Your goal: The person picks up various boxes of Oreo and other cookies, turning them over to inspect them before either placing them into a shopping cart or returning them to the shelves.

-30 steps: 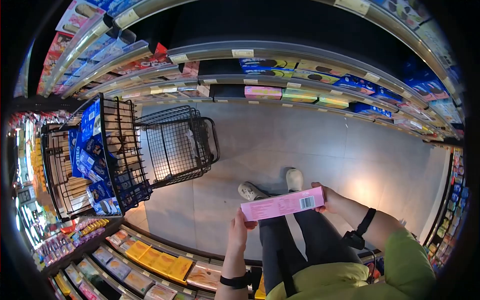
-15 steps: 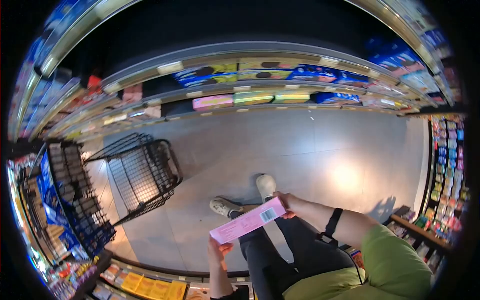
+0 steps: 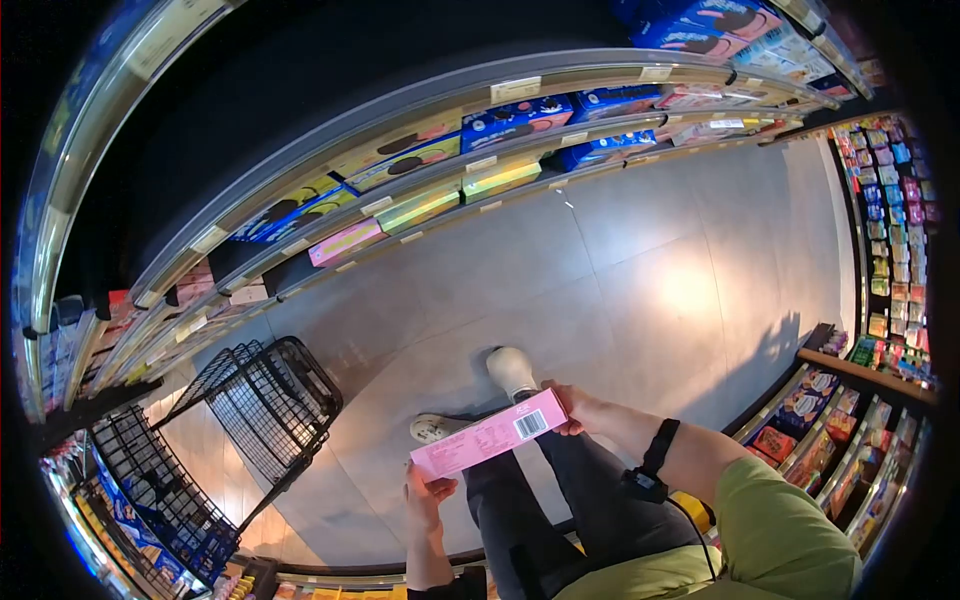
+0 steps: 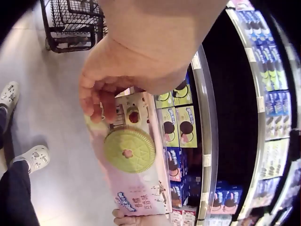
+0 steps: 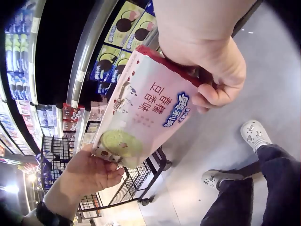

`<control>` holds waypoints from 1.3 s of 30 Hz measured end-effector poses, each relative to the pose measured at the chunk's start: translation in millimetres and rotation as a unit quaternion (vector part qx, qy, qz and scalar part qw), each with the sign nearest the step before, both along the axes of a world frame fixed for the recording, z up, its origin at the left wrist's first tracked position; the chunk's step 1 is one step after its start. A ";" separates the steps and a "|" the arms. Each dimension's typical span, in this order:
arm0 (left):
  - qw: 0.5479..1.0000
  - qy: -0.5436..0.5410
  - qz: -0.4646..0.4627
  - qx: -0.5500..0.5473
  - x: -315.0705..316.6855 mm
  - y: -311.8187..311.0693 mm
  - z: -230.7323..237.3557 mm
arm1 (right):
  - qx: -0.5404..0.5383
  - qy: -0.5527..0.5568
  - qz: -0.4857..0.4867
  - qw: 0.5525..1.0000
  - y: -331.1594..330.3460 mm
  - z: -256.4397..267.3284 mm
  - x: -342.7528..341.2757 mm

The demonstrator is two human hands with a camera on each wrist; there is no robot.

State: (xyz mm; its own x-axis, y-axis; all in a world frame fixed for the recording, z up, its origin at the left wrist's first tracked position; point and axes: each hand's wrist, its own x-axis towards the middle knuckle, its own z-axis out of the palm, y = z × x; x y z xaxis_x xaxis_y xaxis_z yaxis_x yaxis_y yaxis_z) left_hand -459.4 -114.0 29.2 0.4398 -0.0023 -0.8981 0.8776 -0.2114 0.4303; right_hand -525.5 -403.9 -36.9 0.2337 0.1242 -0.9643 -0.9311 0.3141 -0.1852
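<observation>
A long pink box of cookies [image 3: 488, 435] is held up level in front of the legs, its narrow side with a barcode facing up. Its broad face, in the left wrist view, carries a picture of a green sandwich cookie [image 4: 129, 149]. My left hand [image 3: 424, 498] grips one end; in the left wrist view its fingers [image 4: 108, 107] curl over the edge. At the other end, my right hand [image 3: 572, 410] pinches the red-edged end, as the right wrist view shows with the right hand [image 5: 214, 70] close by the camera.
A black wire shopping cart [image 3: 272, 412] stands at the left, with blue packages in its basket. Shelves [image 3: 400, 205] of cookie boxes curve along the far side of the aisle. More shelves with packages [image 3: 800, 420] stand at the right.
The view has turned to the right, so the cart and shelves shift left and the right-hand shelves come into sight. Both hands keep holding the pink box, now slightly tilted.
</observation>
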 end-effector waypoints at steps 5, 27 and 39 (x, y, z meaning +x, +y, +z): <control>0.995 -0.070 -0.064 -0.026 -2.3 -15.8 -5.4 | 0.020 0.014 -0.028 0.999 -19.5 -1.7 -9.9; 0.955 0.080 0.198 -0.206 -35.8 2.0 32.6 | 0.062 -0.159 0.340 0.925 -43.0 62.0 79.6; 0.953 -0.139 0.174 -0.205 1.1 148.9 0.3 | 0.035 -0.299 0.547 0.781 142.9 56.1 127.8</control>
State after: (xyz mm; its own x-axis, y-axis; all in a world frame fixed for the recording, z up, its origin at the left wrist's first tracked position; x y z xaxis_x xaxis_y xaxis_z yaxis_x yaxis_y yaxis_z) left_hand -458.3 34.8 29.4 0.6993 -0.1397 -0.7011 0.7037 0.3074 0.6406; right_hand -397.8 -261.1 19.2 0.3571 0.6119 -0.7058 -0.4039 -0.5802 -0.7073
